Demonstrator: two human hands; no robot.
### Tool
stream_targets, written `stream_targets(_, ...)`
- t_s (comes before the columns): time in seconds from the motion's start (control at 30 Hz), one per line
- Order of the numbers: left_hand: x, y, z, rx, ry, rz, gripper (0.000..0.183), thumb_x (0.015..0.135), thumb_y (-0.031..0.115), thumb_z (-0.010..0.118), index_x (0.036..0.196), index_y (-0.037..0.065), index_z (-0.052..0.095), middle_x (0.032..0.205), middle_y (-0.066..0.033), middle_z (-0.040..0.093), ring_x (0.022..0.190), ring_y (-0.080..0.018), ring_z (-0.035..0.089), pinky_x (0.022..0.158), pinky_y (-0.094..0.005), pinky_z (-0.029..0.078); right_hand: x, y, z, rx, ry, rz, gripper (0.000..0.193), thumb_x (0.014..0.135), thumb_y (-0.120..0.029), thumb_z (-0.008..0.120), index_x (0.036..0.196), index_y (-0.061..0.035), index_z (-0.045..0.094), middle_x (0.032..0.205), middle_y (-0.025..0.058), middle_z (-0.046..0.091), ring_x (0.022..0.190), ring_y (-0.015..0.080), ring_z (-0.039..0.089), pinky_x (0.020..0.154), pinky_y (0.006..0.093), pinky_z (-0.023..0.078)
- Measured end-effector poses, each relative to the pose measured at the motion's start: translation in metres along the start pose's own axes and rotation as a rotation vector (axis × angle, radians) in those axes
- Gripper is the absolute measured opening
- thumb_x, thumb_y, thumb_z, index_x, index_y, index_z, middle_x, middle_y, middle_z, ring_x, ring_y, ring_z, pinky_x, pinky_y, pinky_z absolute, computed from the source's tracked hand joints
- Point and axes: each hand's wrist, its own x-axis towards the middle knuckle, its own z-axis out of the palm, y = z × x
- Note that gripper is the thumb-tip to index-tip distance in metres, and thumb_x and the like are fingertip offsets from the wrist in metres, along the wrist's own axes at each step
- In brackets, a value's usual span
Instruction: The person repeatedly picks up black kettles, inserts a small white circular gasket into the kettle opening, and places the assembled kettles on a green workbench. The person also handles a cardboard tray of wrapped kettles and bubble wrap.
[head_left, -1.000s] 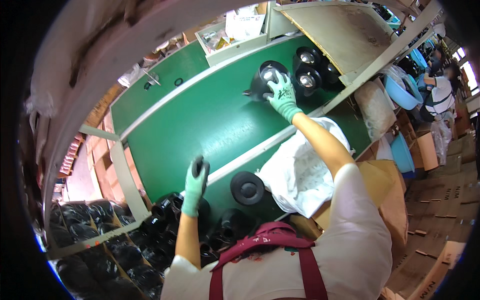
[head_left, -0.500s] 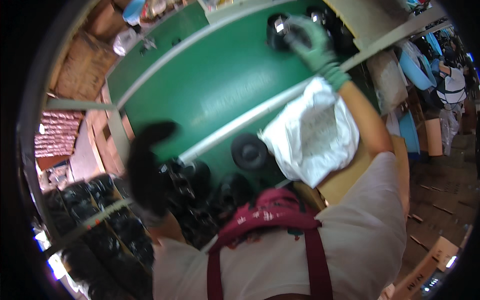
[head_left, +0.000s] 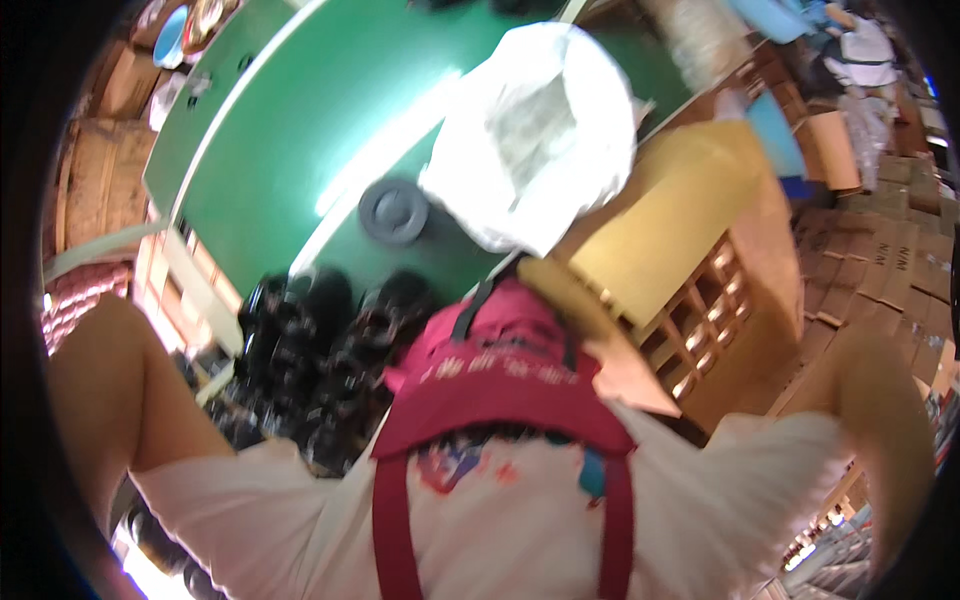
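Observation:
Neither of my hands shows. My left arm [head_left: 115, 390] bends up at the left rim and my right arm [head_left: 875, 430] at the right rim, elbows out to the sides. Between them, a white sack [head_left: 465, 130] stands open on the green table [head_left: 300, 110], some pale content inside it. Left of the sack lies a round, dark grey disc-like piece [head_left: 394, 211] with a raised ring. Close to my maroon apron [head_left: 500, 400] is a crowd of glossy black rounded pieces [head_left: 330, 340], whose kind I cannot make out.
Right of the sack, a cardboard box [head_left: 765, 190] holds a divider grid [head_left: 690, 320] with pale items in its cells. Flattened cardboard [head_left: 870, 260] covers the floor at right. Blue tubs [head_left: 775, 145] stand beyond the box. A wooden crate [head_left: 105, 185] is at far left.
Both gloved hands have left the view; the right one was at a black round piece on the table's far side. My arms have drawn back and outward, and the view has shifted.

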Motion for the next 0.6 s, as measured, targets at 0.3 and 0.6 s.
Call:
stream_targets(0.3,0.022,0.009,0.035,0.139,-0.07,0.061,0.052,0.103,0.035,0.048,0.14,-0.003,0.05,0.134,-0.0172,0.059,0.123,-0.0271,0.057,0.105,-0.0391,0.044,-0.07,-0.029,-0.041,-0.264,0.021,0.108,0.044,0.089,-0.015,0.069,0.129,0.0005,0.058,0.126,0.0126,0.064,0.116,0.0246,0.06,0.104,0.0372,0.046)
stream_targets(0.6,0.063,0.015,0.047,0.164,-0.095,0.162,0.053,0.104,0.035,0.046,0.141,-0.002,0.049,0.134,-0.0168,0.059,0.124,-0.026,0.057,0.105,-0.0385,0.045,-0.104,-0.106,-0.063,-0.499,0.135,0.11,0.045,0.091,-0.016,0.066,0.131,0.003,0.057,0.125,0.013,0.065,0.115,0.0237,0.06,0.104,0.0372,0.047)
